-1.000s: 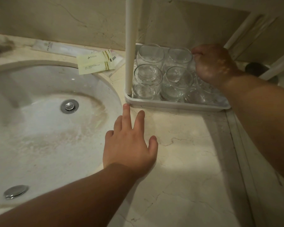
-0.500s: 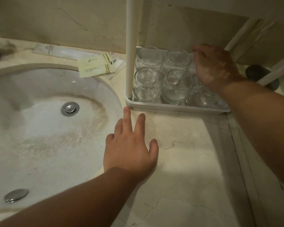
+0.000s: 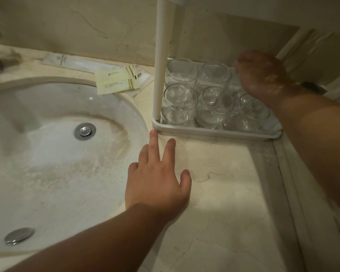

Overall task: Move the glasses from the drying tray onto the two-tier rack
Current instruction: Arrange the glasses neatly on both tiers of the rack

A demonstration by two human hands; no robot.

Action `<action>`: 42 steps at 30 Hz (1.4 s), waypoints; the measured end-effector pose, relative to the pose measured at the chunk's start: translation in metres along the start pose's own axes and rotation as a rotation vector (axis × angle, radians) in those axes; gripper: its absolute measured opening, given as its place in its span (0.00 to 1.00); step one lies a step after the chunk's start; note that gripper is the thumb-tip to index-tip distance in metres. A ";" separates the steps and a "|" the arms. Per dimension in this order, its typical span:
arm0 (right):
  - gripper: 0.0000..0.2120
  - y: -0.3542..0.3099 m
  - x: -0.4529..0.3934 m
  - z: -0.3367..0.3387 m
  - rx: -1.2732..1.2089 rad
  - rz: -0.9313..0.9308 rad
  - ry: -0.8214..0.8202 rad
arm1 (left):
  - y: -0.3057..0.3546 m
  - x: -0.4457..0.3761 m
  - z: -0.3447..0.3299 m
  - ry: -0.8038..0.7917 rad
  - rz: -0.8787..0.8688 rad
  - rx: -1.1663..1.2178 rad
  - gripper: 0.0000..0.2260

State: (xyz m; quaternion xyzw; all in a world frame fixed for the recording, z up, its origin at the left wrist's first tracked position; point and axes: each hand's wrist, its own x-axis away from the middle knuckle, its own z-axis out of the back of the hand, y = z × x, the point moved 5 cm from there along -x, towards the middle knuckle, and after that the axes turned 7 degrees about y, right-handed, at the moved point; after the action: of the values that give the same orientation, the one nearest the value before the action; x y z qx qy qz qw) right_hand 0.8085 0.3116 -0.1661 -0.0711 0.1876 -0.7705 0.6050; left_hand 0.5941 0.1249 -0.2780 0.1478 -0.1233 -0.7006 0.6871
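Glasses [image 3: 214,97] stand upside down in the rack's white bottom tray [image 3: 214,132]. My left hand [image 3: 157,177] lies spread on the surface [image 3: 224,193], one fingertip touching the tray corner. My right hand [image 3: 263,75] reaches over the back glasses; its fingers are hidden, so I cannot tell its grip.

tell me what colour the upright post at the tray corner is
White, in the head view: the post.

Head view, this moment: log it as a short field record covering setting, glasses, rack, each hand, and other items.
setting: marble counter beside a sink
glasses: clear glasses grouped on the white tray, which is the rack's bottom tier; exact count unclear
rack post: white post rising from the tray's front-left corner
left hand: left hand flat on the counter, fingers straight, one fingertip at the tray corner
right hand: right hand over the back-right glasses; grip hidden
other: paper sachets behind the sink
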 end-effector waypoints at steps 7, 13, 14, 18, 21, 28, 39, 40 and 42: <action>0.21 -0.050 0.018 -0.013 -0.029 0.295 -0.104 | 0.000 0.000 0.001 -0.004 0.000 0.001 0.32; 0.20 -0.060 0.014 -0.020 0.028 0.295 -0.095 | 0.001 -0.001 0.000 -0.010 -0.007 0.001 0.32; 0.21 -0.063 0.014 -0.022 0.042 0.293 -0.092 | 0.000 -0.001 0.000 -0.010 -0.006 0.001 0.32; 0.25 -0.079 0.019 -0.036 0.168 0.379 -0.138 | 0.000 0.000 -0.001 -0.012 -0.002 0.010 0.32; 0.24 -0.080 0.020 -0.037 0.140 0.350 -0.156 | 0.001 0.000 -0.001 -0.013 -0.005 0.010 0.33; 0.25 -0.078 0.027 -0.031 0.110 0.348 -0.063 | 0.001 -0.001 -0.002 -0.001 -0.009 0.015 0.32; 0.20 -0.054 0.084 0.007 0.144 0.308 0.020 | -0.002 -0.003 -0.002 0.003 -0.024 0.016 0.32; 0.20 -0.051 0.093 0.010 0.155 0.307 0.004 | -0.003 -0.002 -0.001 0.002 -0.022 0.030 0.32; 0.20 -0.045 0.110 0.021 0.168 0.325 -0.001 | -0.003 0.001 0.002 0.002 -0.024 0.067 0.32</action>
State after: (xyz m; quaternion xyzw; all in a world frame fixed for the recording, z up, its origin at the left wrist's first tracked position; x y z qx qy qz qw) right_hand 0.7464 0.2105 -0.1430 0.0104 0.1312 -0.6756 0.7254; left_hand 0.5905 0.1239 -0.2768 0.1731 -0.1442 -0.7041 0.6734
